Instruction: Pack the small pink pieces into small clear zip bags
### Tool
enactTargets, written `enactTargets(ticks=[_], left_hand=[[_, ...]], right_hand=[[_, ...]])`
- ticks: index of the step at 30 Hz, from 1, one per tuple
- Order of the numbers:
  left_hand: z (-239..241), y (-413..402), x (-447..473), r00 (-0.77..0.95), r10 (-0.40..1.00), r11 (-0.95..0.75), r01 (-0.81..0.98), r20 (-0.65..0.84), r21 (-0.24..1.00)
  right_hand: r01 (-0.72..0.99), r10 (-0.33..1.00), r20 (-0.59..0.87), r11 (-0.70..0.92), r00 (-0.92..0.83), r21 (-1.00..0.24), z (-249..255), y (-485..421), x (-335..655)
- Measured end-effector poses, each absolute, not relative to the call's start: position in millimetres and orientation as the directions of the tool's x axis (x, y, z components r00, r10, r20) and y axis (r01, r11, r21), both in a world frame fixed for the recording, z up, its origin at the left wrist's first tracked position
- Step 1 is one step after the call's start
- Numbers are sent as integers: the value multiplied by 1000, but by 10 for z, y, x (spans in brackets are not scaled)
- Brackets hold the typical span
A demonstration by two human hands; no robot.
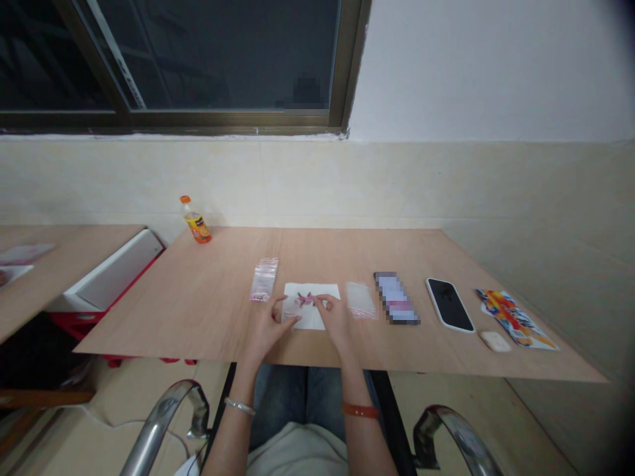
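Note:
My left hand rests at the left edge of a white paper sheet, its fingertips on the paper and nothing visible in it. My right hand lies at the sheet's right side, with its fingertips at a small cluster of pink and dark pieces. Whether those fingers pinch a piece is hidden. A transparent zip bag with a pink strip inside lies just beyond my left hand. Another transparent bag lies to the right of the sheet, beyond my right hand.
A pixelated flat item, a black phone, a small white case and a colourful packet lie along the wooden table. An orange-capped bottle stands at its back left. Chrome chair arms flank my lap.

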State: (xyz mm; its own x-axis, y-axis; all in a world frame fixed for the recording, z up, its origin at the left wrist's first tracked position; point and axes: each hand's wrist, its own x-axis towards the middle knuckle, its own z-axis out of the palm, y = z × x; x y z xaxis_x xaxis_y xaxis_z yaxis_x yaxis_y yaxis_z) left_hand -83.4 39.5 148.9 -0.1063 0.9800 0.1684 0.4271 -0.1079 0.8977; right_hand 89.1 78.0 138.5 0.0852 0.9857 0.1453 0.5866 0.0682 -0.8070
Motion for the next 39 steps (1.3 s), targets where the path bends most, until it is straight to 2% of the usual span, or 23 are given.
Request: enactTargets(ticks=[2,5,10,18,21,25,30,35,39], left_hand=[[1492,390,-835,-112,979,-104,441,170,891],[1495,388,-844,-108,978,-106,475,178,873],[1525,386,-845,-95,977,-114,518,189,848],[1536,383,-832,-103,981,-96,483,165,870],[1531,390,-825,-106,980,-103,458,169,883],[1535,391,-804,-120,980,-87,445,156,891],[1563,382,-777,-110,985,-70,446,132,892],[1593,379,-777,-92,985,-88,446,144,891],[1564,390,-796,-108,981,-98,441,161,892]], right_hand=[[718,991,93,-6,98,-696,1300,784,914],[808,993,46,-59,106,-587,1185,784,922],[807,992,32,-80,121,-585,1072,798,894],[803,984,49,-110,170,-586,1073,805,915],[742,981,95,-64,170,-667,1137,824,939],[459,973,165,74,161,-885,1329,826,918],[218,970,243,239,-7,-946,1568,732,824],[260,962,248,269,-110,-927,1571,692,741],[242,973,220,231,-70,-942,1513,736,788]])
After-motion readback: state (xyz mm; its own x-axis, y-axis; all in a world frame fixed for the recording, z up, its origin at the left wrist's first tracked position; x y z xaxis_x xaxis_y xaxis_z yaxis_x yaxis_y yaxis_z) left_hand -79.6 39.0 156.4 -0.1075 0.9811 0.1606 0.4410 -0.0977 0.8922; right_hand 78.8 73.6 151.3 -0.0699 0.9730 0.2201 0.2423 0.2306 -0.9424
